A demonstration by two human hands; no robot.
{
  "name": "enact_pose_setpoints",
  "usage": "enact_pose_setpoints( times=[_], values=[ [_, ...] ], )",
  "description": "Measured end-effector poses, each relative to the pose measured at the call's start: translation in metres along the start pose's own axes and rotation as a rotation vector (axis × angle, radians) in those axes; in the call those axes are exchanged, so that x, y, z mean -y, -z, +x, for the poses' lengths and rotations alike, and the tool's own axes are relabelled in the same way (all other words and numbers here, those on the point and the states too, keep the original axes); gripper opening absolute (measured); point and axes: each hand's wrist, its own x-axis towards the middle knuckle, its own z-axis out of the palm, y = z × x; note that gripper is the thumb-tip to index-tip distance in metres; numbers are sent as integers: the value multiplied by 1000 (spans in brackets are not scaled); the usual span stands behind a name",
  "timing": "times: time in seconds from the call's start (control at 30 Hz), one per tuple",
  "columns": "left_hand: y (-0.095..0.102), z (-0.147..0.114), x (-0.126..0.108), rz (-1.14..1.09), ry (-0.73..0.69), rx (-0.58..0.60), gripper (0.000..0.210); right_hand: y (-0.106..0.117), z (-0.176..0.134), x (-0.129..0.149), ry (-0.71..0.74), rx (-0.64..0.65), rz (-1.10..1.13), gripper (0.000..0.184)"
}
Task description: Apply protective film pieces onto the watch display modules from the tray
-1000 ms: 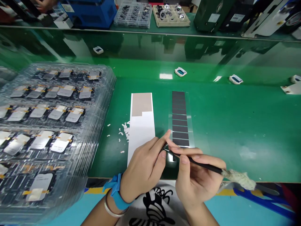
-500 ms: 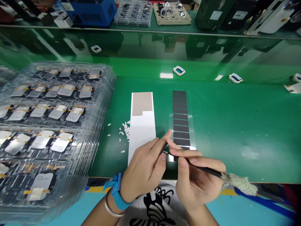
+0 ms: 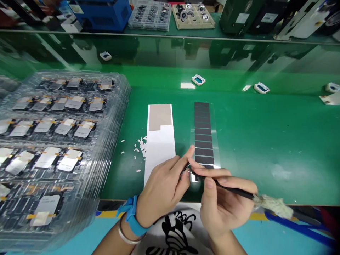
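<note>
My left hand (image 3: 163,186) pinches a small dark piece (image 3: 185,169) between thumb and fingers; most of it is hidden. In my right hand (image 3: 228,205) is a thin black tool, seemingly tweezers (image 3: 235,191), with pale wrapping at its rear end. Its metal tip meets the piece at the left fingertips. Under the left hand lies a white backing sheet (image 3: 160,148) with a beige area at its far end. Just beyond the fingertips, a clear strip with black rectangles (image 3: 204,144) lies on the green table, its near end partly covered by my right hand.
Stacked clear trays (image 3: 106,117) holding silver-faced parts fill the left side. White scraps (image 3: 142,146) lie beside the sheet. Several small white-framed parts, one (image 3: 198,80) near the middle, sit toward the back. A shelf behind carries a blue box (image 3: 101,14) and compartment trays (image 3: 193,23).
My right hand and the tool have shifted slightly to the right. The left thumb has moved a little, and its pinch on the dark piece remains.
</note>
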Motion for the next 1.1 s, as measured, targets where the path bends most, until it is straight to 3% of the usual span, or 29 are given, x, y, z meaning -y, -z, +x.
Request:
enact_pose_setpoints(
  times=[0.43,0.63,1.1],
  values=[
    [-2,-1,1,-39,1,3,51,0,0,1,-6,-47,-93,31],
    [-1,1,0,-15,8,10,51,0,0,0,6,-12,-82,34],
    [7,-1,-2,-163,62,35,36,0,1,-2,-46,-87,16,27]
  ],
)
